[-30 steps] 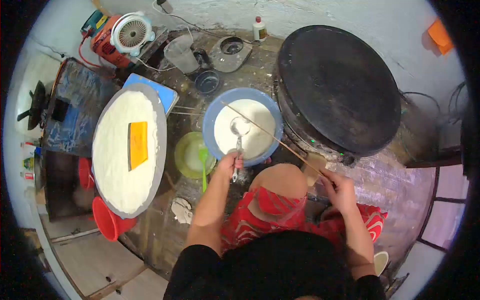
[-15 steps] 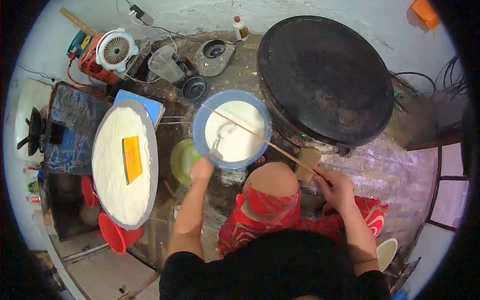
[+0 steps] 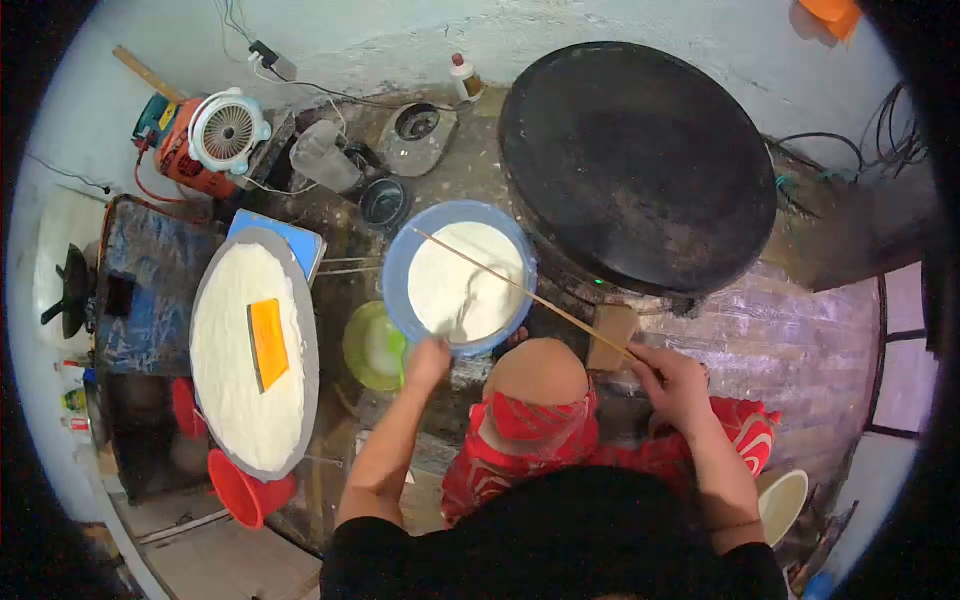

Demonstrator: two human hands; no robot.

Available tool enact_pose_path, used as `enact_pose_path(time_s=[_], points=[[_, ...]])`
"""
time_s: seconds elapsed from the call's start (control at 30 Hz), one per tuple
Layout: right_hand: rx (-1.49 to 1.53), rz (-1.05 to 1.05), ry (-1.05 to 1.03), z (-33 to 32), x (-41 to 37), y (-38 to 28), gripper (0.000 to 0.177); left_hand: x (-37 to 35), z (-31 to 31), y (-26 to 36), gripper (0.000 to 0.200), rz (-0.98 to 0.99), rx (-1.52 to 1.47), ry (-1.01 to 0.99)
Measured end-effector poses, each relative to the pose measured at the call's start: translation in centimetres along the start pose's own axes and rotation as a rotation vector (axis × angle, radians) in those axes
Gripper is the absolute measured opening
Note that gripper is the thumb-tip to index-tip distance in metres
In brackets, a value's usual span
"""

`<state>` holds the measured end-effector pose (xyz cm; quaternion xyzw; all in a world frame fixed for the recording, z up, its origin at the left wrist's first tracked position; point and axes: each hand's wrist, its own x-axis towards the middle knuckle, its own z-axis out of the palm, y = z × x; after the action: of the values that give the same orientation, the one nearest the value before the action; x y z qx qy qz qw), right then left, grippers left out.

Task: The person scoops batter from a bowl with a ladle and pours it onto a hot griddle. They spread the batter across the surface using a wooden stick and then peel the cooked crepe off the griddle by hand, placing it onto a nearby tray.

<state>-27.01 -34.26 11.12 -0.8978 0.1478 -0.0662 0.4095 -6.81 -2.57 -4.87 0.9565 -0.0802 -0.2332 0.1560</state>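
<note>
Head view, sole camera. Left grip (image 3: 429, 364): fingers curled round the handle of a ladle (image 3: 468, 308) at the near rim of the blue basin (image 3: 396, 275). Ladle head blurred, in the white batter (image 3: 440, 280) that the basin holds; depth of dip not readable.

Right grip (image 3: 672, 382): I have one end of a thin wooden stick (image 3: 535, 297) pinched between thumb and fingers. Stick slants across the basin, far tip near the far-left rim; whether it touches the rim, I cannot tell. Brown block (image 3: 613, 325) just beside this grip. Round black griddle (image 3: 640, 160) near, right of the basin; green bowl (image 3: 354, 345) just beside the basin, left.

Risks, my judgement: a brisk sweep of the ladle could slop batter over the near rim. My knee (image 3: 540, 370) sits close to the basin; a shift of the leg could jolt it. If my right pinch slackens, the stick could drop into the batter. Lifting the ladle carelessly could knock the stick where their paths cross.
</note>
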Motion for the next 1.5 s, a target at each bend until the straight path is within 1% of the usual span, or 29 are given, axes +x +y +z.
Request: enact_pose_path(time_s=[0.03,0.07,0.13,0.17,0.23,0.27,0.33,0.37,0.43,0.47,0.5,0.53,0.57,0.63,0.67,0.73,0.77,0.8,0.87,0.9,0.93,1.0,1.07,1.13,1.2,1.27,1.33,1.43,1.5], points=[[-0.031,0.010,-0.036,0.0,0.2,-0.2,0.023,0.2,-2.0,2.2,0.027,0.031,-0.038,0.016],[-0.060,0.018,-0.072,0.1,0.1,-0.3,0.023,0.3,-3.2,3.9,0.027,-0.057,-0.123,0.096],[-0.049,-0.022,-0.032,0.4,0.1,-0.2,0.022,2.4,-1.8,4.0,0.028,-0.152,-0.079,0.211],[-0.037,-0.059,0.001,0.6,0.1,-0.1,0.022,2.9,-0.3,3.0,0.028,-0.149,-0.079,0.211],[-0.061,-0.062,-0.027,0.5,0.0,0.3,0.022,2.3,3.0,0.5,0.026,-0.044,0.112,-0.009],[-0.083,-0.063,-0.050,0.4,0.2,0.5,0.022,1.4,2.6,-0.3,0.026,-0.041,0.109,-0.003],[-0.083,-0.055,-0.032,0.3,0.1,0.1,0.022,-0.4,-0.1,-2.4,0.024,0.056,-0.069,0.040],[-0.085,-0.047,-0.030,0.2,-0.2,-0.1,0.021,-1.0,-1.4,-2.4,0.024,0.055,-0.066,0.031],[-0.047,-0.007,-0.054,0.3,-0.4,-0.1,0.021,-2.0,-3.6,-2.3,0.024,-0.154,-0.045,0.062],[-0.016,0.023,-0.069,0.2,-0.3,-0.1,0.021,-1.5,-1.6,-3.4,0.024,-0.159,-0.045,0.066],[-0.013,0.017,-0.069,0.3,-0.2,-0.1,0.021,-0.2,2.2,-4.9,0.024,-0.056,0.135,0.042],[-0.016,-0.002,-0.040,0.4,0.0,0.0,0.022,0.7,4.5,-5.2,0.024,0.052,0.314,0.020],[-0.021,-0.017,-0.012,0.4,0.1,0.1,0.022,0.8,5.0,-3.8,0.024,0.054,0.312,0.023],[-0.040,-0.022,-0.026,0.3,0.2,0.3,0.022,0.8,4.5,-0.2,0.021,-0.502,-0.756,-0.365],[-0.055,-0.029,-0.042,0.3,0.2,0.4,0.023,0.6,3.3,0.2,0.021,-0.501,-0.757,-0.367],[0.013,-0.020,-0.007,0.2,0.2,0.3,0.023,-0.1,-0.4,0.5,0.017,-0.566,-1.418,-0.617],[0.089,-0.008,0.027,0.3,0.3,0.1,0.022,-1.3,-3.3,1.7,0.017,-0.533,-1.486,-0.594],[0.091,-0.002,0.029,0.2,0.2,0.3,0.022,-1.7,-3.9,1.8,0.017,-0.536,-1.480,-0.597],[-0.013,0.007,0.040,-0.1,0.2,0.7,0.022,-2.6,-4.3,1.5,0.019,-0.231,-1.092,-0.115],[-0.013,0.005,0.039,0.0,0.2,0.6,0.022,-2.0,-2.3,0.3,0.021,0.223,-0.443,0.283],[0.028,0.006,0.073,0.1,0.2,0.5,0.022,-2.5,-2.1,0.3,0.021,0.222,-0.445,0.288],[0.068,-0.003,0.112,0.1,0.3,0.3,0.021,-2.9,-2.2,0.9,0.021,0.063,0.330,0.019],[-0.009,0.010,0.068,0.1,0.3,0.3,0.020,-2.1,-2.7,2.6,0.020,0.053,0.283,-0.039],[-0.010,-0.007,0.048,0.4,0.1,-0.1,0.020,-1.0,-1.9,2.8,0.021,-0.059,0.167,0.109],[-0.018,-0.055,0.048,0.5,0.4,-0.3,0.020,-0.6,-1.1,2.4,0.021,-0.046,0.204,0.090],[-0.002,0.029,-0.020,0.4,0.4,0.1,0.020,-1.9,-0.6,2.0,0.021,0.085,0.246,0.031],[0.006,0.002,0.015,0.4,0.4,0.1,0.021,-3.6,-3.3,2.0,0.020,0.090,0.269,0.000],[0.023,0.007,0.001,0.1,0.1,-0.3,0.021,-3.9,-4.4,0.1,0.022,-0.119,0.177,0.046],[0.024,0.028,-0.037,0.2,0.0,-0.2,0.021,-2.0,-1.0,-2.1,0.022,-0.131,0.188,0.004]])
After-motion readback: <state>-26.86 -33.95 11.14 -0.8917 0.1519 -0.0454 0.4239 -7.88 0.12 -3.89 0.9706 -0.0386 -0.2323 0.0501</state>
